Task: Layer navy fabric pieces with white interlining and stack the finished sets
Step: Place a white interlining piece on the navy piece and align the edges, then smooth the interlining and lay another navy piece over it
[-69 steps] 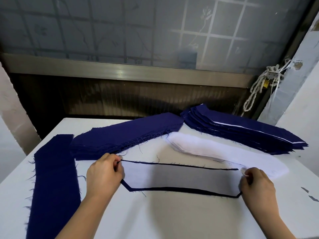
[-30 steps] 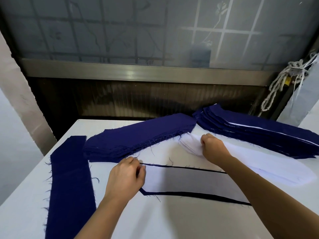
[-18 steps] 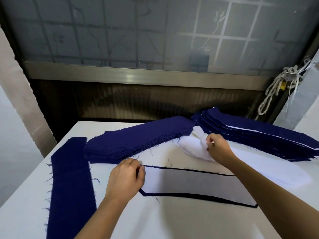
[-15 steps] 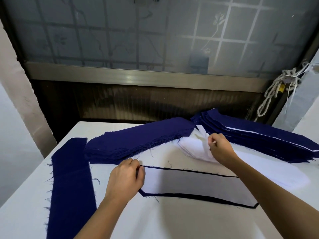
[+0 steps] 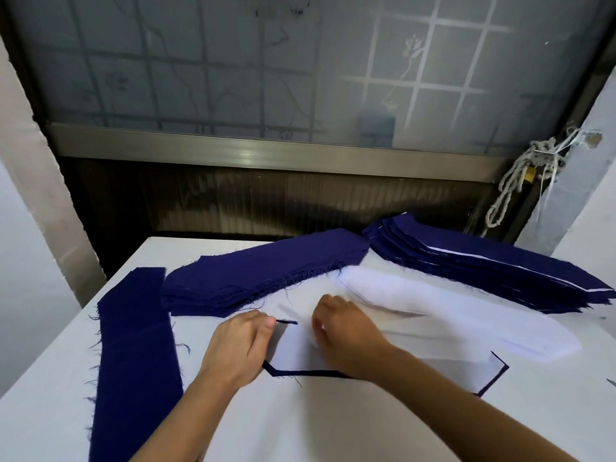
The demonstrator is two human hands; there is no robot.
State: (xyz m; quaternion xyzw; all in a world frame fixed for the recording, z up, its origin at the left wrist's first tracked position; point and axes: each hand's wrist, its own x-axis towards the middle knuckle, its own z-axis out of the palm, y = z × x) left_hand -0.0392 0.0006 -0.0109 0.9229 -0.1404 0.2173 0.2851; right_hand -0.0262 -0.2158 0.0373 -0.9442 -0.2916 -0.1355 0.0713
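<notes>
A navy fabric piece (image 5: 301,373) lies flat in front of me with white interlining (image 5: 293,348) covering it, so only its dark edges show. My left hand (image 5: 238,348) pinches its left end. My right hand (image 5: 346,338) hovers just right of the left hand and grips a thin white interlining sheet (image 5: 416,323), which trails back to the interlining pile (image 5: 483,320). This part of the view is blurred by motion. Behind lies a stack of bare navy pieces (image 5: 266,271). The stack of layered sets (image 5: 483,266) sits at the back right.
A long navy strip (image 5: 136,355) runs along the left of the white table (image 5: 316,425). A dark wall panel and a frosted window rise behind the table. A knotted rope (image 5: 520,181) hangs at the back right corner.
My right hand has left the near end of the interlining pile and come down and left beside my left hand, drawing a white sheet with it. My left hand has stayed in place.
</notes>
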